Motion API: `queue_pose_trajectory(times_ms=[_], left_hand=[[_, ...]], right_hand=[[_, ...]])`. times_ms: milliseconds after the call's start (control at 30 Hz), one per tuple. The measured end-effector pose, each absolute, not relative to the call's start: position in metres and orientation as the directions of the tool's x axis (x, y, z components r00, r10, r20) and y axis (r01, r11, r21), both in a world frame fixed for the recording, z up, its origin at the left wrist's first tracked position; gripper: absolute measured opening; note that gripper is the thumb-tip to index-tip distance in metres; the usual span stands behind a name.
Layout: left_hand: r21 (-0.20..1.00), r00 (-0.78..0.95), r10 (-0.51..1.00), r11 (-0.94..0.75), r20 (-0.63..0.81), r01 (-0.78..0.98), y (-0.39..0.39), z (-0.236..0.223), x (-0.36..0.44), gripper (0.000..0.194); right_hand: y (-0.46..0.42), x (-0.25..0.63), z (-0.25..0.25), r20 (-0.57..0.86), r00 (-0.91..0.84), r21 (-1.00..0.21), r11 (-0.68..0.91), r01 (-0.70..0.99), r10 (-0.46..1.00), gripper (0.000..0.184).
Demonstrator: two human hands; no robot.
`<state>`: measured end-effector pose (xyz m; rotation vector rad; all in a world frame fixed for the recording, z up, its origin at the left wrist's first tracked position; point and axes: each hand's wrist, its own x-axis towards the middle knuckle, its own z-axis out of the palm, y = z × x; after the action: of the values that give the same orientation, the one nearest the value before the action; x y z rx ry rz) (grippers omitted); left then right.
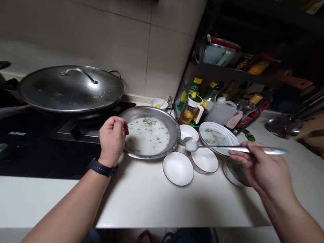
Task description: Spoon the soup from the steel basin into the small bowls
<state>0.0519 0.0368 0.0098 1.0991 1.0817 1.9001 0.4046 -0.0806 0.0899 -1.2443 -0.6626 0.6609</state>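
Head view: steel basin [175, 130] of milky liquid [147, 136], maybe herb-flecked; right hand [266, 168] clenches a spoon [230, 148]; left hand [112, 141] curled, hiding the rim

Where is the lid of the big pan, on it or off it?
On. The round metal lid sits on top of the big pan, covering its whole opening, with the lid's handle facing up.

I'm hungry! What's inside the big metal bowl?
The bowl holds cloudy white liquid with green flecks. The liquid covers the bowl's bottom, so that can't be seen.
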Motion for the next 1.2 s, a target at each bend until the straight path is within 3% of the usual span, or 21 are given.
queue_pose_trajectory(times_ms=[200,267,333,400,467,533,600,667,867,1067,1200], left_hand=[[0.890,-0.405,0.850,-0.427,0.335,-0.160,0.036,0.011,0.052,0.012],[0.891,-0.404,0.853,-0.424,0.331,-0.164,0.036,0.011,0.052,0.012],[0.892,-0.405,0.853,-0.422,0.329,-0.163,0.036,0.011,0.052,0.012],[0.893,-0.404,0.852,-0.423,0.333,-0.155,0.036,0.011,0.052,0.012],[0.894,-0.402,0.851,-0.423,0.337,-0.146,0.037,0.011,0.052,0.012],[0.896,-0.403,0.852,-0.421,0.335,-0.145,0.037,0.011,0.052,0.012],[0.896,-0.407,0.851,-0.418,0.331,-0.146,0.038,0.011,0.052,0.012],[0.896,-0.409,0.851,-0.419,0.329,-0.150,0.038,0.010,0.052,0.012],[0.897,-0.409,0.852,-0.415,0.325,-0.151,0.038,0.010,0.052,0.011],[0.897,-0.417,0.846,-0.420,0.332,-0.138,0.037,0.012,0.052,0.009],[0.898,-0.422,0.842,-0.422,0.336,-0.126,0.038,0.012,0.052,0.010]], right_hand=[[-0.031,0.355,0.077,0.089,0.480,-0.988,0.138,-0.066,0.873,0.024],[-0.023,0.341,0.066,0.153,0.380,-0.988,0.151,0.035,0.912,0.030],[-0.022,0.330,0.058,0.308,0.223,-0.940,0.260,0.220,0.925,0.031],[-0.028,0.322,0.054,0.517,-0.048,-0.759,0.484,0.435,0.855,0.025],[-0.038,0.320,0.056,0.623,-0.391,-0.434,0.716,0.547,0.677,0.018],[-0.051,0.322,0.064,0.570,-0.636,-0.140,0.825,0.548,0.520,0.021],[-0.067,0.331,0.074,0.530,-0.702,-0.004,0.829,0.560,0.477,0.026],[-0.085,0.345,0.083,0.579,-0.639,-0.009,0.788,0.616,0.506,0.028],[-0.130,0.404,0.086,0.755,-0.247,-0.190,0.562,0.805,0.608,0.026],[-0.137,0.442,0.051,0.658,-0.188,-0.315,0.493,0.811,0.729,0.016],[-0.139,0.448,0.040,0.577,0.025,-0.524,0.347,0.778,0.817,0.025]])
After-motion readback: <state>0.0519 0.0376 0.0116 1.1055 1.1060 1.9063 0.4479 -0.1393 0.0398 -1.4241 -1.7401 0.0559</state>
